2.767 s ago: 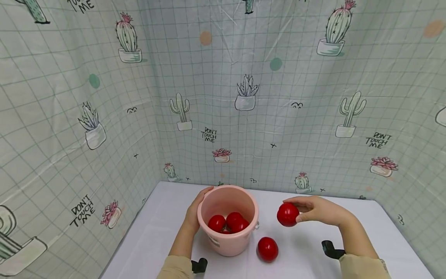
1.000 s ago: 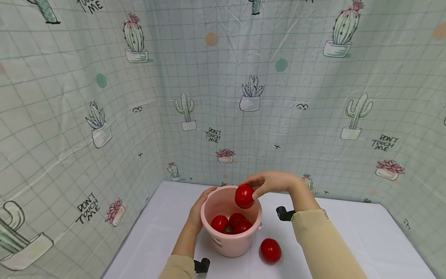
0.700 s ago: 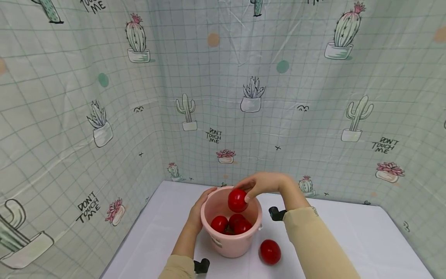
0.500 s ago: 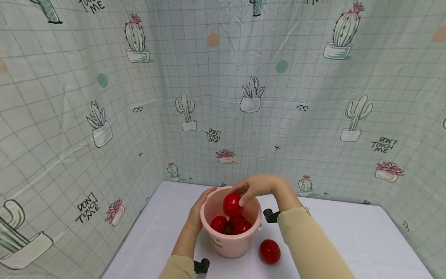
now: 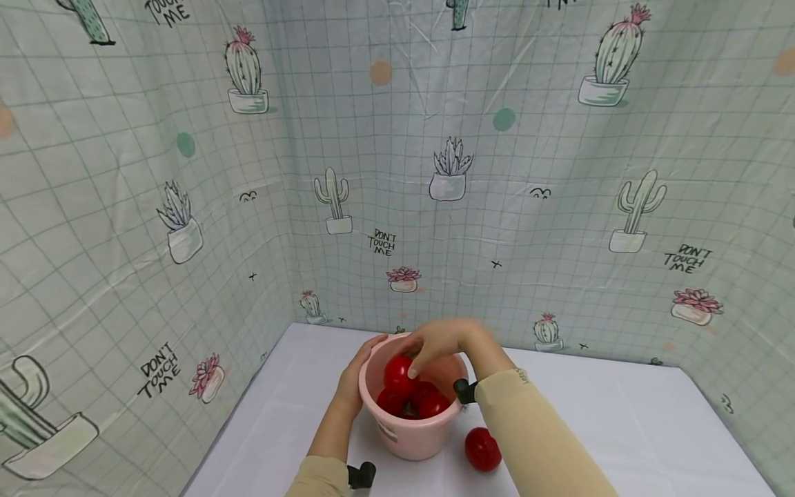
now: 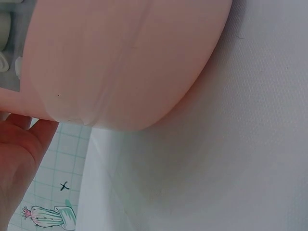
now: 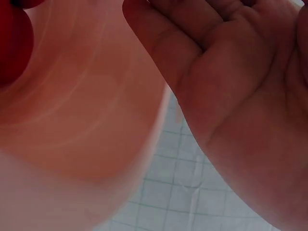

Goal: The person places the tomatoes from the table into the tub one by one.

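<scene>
A pink bucket [image 5: 415, 442] stands upright on the table with several red tomatoes [image 5: 431, 406] in its bottom. My left hand [image 5: 355, 376] rests along its outer left side, fingertips at the rim; in the left wrist view the fingers touch the pink wall [image 6: 130, 62]. Inside the bucket my right hand [image 5: 437, 342] grips another tomato [image 5: 397, 374] between thumb and fingers, low over the others. In the right wrist view the palm [image 7: 240, 96] is beside the bucket's inner wall [image 7: 91, 110], with red tomato skin [image 7: 14, 48] at the left edge.
One more tomato [image 5: 482, 449] lies on the white table [image 5: 596, 407] right of the bucket, partly behind the right sleeve [image 5: 534, 428]. A cactus-print curtain [image 5: 397, 172] closes off the back and sides. Black wrist mounts [image 5: 361, 475] stick out by both cuffs.
My right hand has carried a tomato from the table's right side over the rim and down into the bucket, moving left. My left hand has stayed at the bucket's side.
</scene>
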Available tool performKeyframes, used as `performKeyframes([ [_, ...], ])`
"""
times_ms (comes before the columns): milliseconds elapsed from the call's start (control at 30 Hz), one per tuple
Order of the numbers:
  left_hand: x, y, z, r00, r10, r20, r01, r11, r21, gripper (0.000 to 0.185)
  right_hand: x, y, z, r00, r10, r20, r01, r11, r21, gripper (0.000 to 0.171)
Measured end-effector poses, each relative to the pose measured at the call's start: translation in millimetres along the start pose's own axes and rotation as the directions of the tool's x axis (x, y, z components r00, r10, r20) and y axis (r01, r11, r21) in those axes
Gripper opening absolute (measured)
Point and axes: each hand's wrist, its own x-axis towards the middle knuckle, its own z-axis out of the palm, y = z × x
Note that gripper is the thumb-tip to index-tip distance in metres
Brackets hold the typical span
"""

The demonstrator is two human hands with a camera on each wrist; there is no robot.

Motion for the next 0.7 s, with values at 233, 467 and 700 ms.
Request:
performKeyframes([
  [233,-0.2,0.0,-0.6,1.0,-0.011,-0.01,0.011,1.0,0.0,0.053,1.5,2.7,1.3,0.998,-0.062,0.019,0.062,0.998,0.016,0.043],
  [467,-1.1,-0.1,-0.4,1.0,-0.002,-0.01,0.003,1.0,0.023,0.055,-11.0,8.6,2.2,0.998,-0.052,-0.035,0.054,0.997,0.046,0.043],
  [700,-3.0,1.7,1.5,1.0,-0.007,-0.025,0.007,1.0,0.024,0.055,-37.3,27.4,5.0,0.988,-0.067,-0.136,0.079,0.993,0.088,0.043],
])
